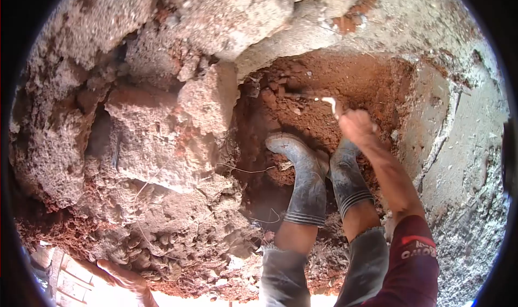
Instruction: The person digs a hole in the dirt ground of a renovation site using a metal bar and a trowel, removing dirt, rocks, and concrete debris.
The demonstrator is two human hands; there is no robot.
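Observation:
My right hand is closed around the end of a tool with a bright, shiny bent part. From there a thin dark rod runs left to the reddish soil of the pit. Below the hand are my legs in grey rubber boots, standing in the pit. At the lower left edge my left hand lies against the rubble, fingers stretched out, with nothing visible in it.
Broken concrete blocks and rocks rise to the left of the pit. A concrete slab borders it on the right. Thin wires stick out near the boots. Rough rubble covers the lower left.

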